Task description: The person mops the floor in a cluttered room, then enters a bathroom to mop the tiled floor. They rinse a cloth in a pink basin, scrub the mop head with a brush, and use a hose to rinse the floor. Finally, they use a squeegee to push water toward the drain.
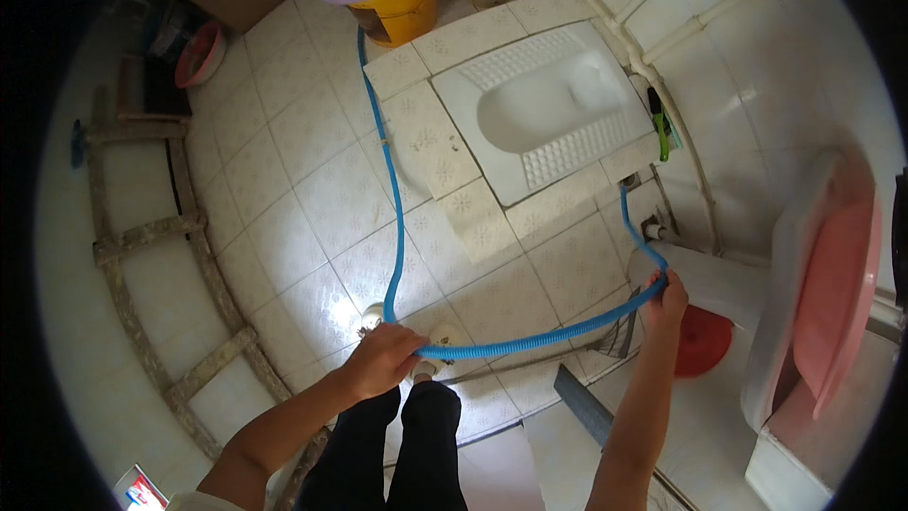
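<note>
A blue corrugated hose (525, 348) runs between my two hands in a slack curve. My left hand (386, 358) is closed around it low in the view, above my dark trousers. From there the hose goes up across the tiled floor to a yellow bucket (404, 11). My right hand (665, 298) grips the hose at the right. Past that hand its other end reaches a floor opening (630, 181) beside the squat toilet's tiled step. The hose parts inside both fists are hidden.
A white squat toilet (546, 110) is set in a raised tiled step (447, 149). A wooden ladder (142, 231) leans at the left. Pipes (660, 85) follow the right wall. A pink basin (833, 305), a red object (702, 342) and a green-handled brush (661, 135) are at the right.
</note>
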Demonstrator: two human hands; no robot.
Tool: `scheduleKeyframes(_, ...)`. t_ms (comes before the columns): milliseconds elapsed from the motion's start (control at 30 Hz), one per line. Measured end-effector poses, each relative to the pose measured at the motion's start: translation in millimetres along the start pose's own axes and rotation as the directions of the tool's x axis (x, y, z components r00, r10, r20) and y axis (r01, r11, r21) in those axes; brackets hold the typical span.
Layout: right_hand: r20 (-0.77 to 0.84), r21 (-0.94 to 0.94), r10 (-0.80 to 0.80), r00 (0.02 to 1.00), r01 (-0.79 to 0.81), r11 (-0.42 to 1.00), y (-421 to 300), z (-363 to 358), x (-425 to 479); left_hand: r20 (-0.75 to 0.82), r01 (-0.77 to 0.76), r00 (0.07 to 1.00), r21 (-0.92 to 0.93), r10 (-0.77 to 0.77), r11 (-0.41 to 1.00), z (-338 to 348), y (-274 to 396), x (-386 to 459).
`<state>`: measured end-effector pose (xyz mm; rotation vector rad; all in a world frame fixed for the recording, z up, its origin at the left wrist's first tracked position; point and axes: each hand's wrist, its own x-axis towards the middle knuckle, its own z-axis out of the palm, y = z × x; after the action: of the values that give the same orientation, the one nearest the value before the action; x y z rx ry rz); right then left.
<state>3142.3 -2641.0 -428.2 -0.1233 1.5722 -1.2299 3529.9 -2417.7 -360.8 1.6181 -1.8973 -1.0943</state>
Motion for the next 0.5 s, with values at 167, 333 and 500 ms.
scheduleKeyframes(167,-0.132,0.033,0.049,0.99,-0.045,0.998,7,-1,-5,0.035,0.001,0.999,0.004,-0.001,1.0,0,-5,-3)
scheduleKeyframes(333,-0.068,0.011,0.031,0.997,-0.031,0.999,13,1,-19,0.051,0.003,0.999,0.009,-0.004,1.0,-3,-10,-11)
scheduleKeyframes(500,-0.099,0.052,0.007,0.995,-0.002,0.999,23,-18,-10,0.074,-0.002,0.997,0.031,0.0,1.0,-7,-15,-20)
